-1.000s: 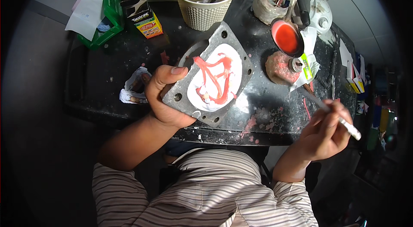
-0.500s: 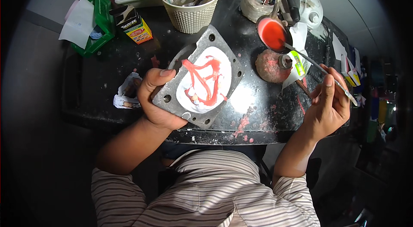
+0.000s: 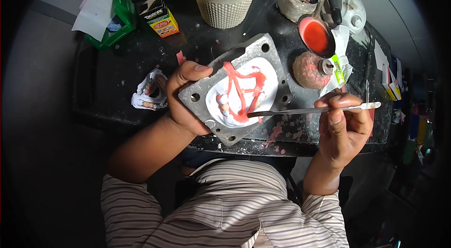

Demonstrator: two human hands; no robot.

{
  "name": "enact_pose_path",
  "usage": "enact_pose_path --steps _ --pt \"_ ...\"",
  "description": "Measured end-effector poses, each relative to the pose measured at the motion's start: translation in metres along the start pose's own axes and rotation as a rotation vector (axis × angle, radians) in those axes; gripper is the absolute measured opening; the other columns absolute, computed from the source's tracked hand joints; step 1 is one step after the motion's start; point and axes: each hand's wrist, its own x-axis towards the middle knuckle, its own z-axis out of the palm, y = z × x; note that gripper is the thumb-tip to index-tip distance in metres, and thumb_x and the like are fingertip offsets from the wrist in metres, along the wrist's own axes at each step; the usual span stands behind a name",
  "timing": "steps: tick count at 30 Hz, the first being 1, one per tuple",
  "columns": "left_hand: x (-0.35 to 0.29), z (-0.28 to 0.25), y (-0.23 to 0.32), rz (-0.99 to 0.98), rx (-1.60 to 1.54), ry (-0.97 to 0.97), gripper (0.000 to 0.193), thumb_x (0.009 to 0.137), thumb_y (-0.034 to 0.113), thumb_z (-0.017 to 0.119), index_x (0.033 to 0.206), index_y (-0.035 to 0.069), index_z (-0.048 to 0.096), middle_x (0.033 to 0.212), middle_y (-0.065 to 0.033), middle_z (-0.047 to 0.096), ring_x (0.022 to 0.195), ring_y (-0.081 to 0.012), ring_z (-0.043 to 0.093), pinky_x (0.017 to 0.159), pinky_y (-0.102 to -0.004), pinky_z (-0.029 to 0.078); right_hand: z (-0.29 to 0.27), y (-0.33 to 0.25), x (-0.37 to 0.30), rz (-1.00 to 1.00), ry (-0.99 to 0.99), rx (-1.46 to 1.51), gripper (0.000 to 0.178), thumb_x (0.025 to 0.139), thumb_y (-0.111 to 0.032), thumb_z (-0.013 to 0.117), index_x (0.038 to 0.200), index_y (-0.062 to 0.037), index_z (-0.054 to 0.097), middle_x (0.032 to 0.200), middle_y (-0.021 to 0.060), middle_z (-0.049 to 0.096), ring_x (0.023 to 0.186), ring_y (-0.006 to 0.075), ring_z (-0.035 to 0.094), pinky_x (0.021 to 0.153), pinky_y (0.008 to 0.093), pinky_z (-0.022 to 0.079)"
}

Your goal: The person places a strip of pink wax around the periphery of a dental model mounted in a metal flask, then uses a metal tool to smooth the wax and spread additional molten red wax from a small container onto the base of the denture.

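Observation:
My left hand (image 3: 184,98) grips the left edge of a grey metal dental flask half (image 3: 253,50), tilted above the table. White plaster (image 3: 270,73) fills it, with a few teeth at its lower left and red wax strips (image 3: 233,83) crossing its face. My right hand (image 3: 342,128) pinches a wax spatula (image 3: 291,111) between thumb and fingers. The spatula's dark tip reaches the wax at the plaster's lower part; whether it presses in I cannot tell. Left of my left hand lies a white plaster piece with teeth (image 3: 143,102).
A dark pan of molten red wax (image 3: 315,36) sits beyond a round, wax-smeared burner (image 3: 310,70). Farther back are a woven tool basket (image 3: 225,11), a small yellow-and-black box (image 3: 163,20), a green container (image 3: 123,8) and a plastic-wrapped tub (image 3: 298,1).
The spatula has moved from the pan of red wax, left and nearer, to the plaster. The whole view has shifted slightly, and my left hand still grips the flask half.

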Motion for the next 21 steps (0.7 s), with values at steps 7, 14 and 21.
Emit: enact_pose_path --steps 7,14,21 --pt "0.000 0.000 -0.001 -0.023 -0.052 -0.071 0.070 0.079 0.032 0.054 0.137 -0.009 0.047 0.134 -0.0263 0.056 0.122 -0.0407 0.056 0.110 -0.0512 0.038 0.003 0.001 -0.002 -0.009 -0.045 -0.010 0.014 0.089 -0.006 0.070 0.096 0.0045 0.063 0.093 0.0167 0.069 0.079 0.0213 0.072 0.050 0.0185 0.045" --pt "0.000 -0.005 0.001 -0.040 -0.043 -0.059 0.070 0.079 0.031 0.054 0.136 -0.009 0.048 0.134 -0.0265 0.056 0.121 -0.0400 0.056 0.109 -0.0506 0.040 0.005 -0.001 -0.002 -0.056 -0.047 -0.010 0.013 0.089 -0.005 0.069 0.095 0.0050 0.063 0.090 0.0171 0.068 0.078 0.0237 0.072 0.051 0.0201 0.047" --pt "0.000 0.006 -0.002 -0.012 0.017 0.017 0.061 0.082 0.028 0.053 0.131 -0.010 0.052 0.127 -0.0248 0.061 0.115 -0.0379 0.061 0.106 -0.0502 0.043 0.006 -0.002 -0.001 -0.086 -0.071 -0.007 0.013 0.089 -0.005 0.069 0.094 0.0051 0.063 0.089 0.0201 0.069 0.075 0.0213 0.071 0.051 0.0205 0.046"
